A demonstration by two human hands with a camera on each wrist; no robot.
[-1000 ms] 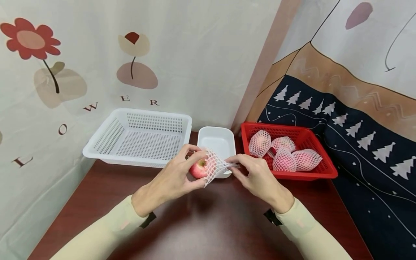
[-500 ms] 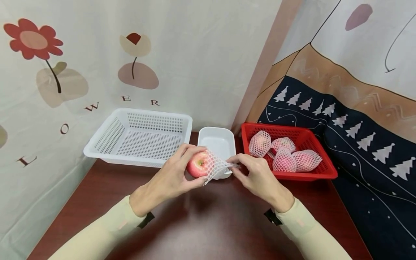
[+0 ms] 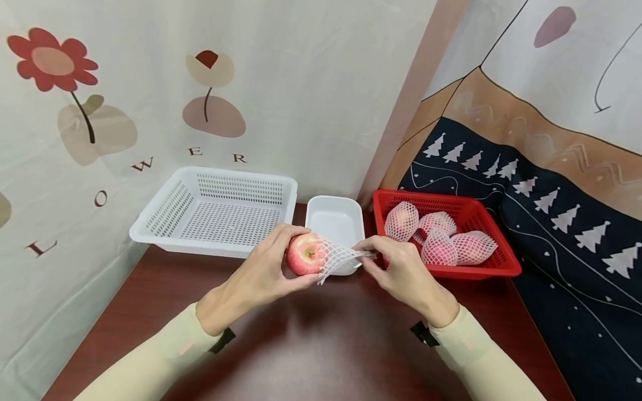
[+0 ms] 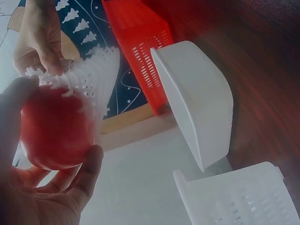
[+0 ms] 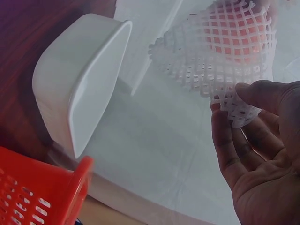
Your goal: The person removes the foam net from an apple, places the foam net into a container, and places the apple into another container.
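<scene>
In the head view, my left hand (image 3: 261,274) grips a red apple (image 3: 302,255), fingers over its far side and thumb beneath. White foam netting (image 3: 337,257) covers only the right part of the apple, leaving the stem side bare. My right hand (image 3: 398,273) pinches the gathered end of that netting between thumb and fingers. The right wrist view shows the foam net (image 5: 201,61) stretched from the pinched end to the apple (image 5: 236,35). Seen from the left wrist, most of the apple (image 4: 56,126) is out of the net.
A small white tub (image 3: 335,214) stands just behind the hands. To its left is a white slotted basket (image 3: 220,250); to its right a red basket (image 3: 471,271) holds several net-wrapped apples (image 3: 438,248). Curtains hang behind the dark wooden table (image 3: 321,356).
The netting has slid rightward off the apple, baring more of it. My left hand has shifted slightly left with the apple, and my right hand slightly right with the net's end.
</scene>
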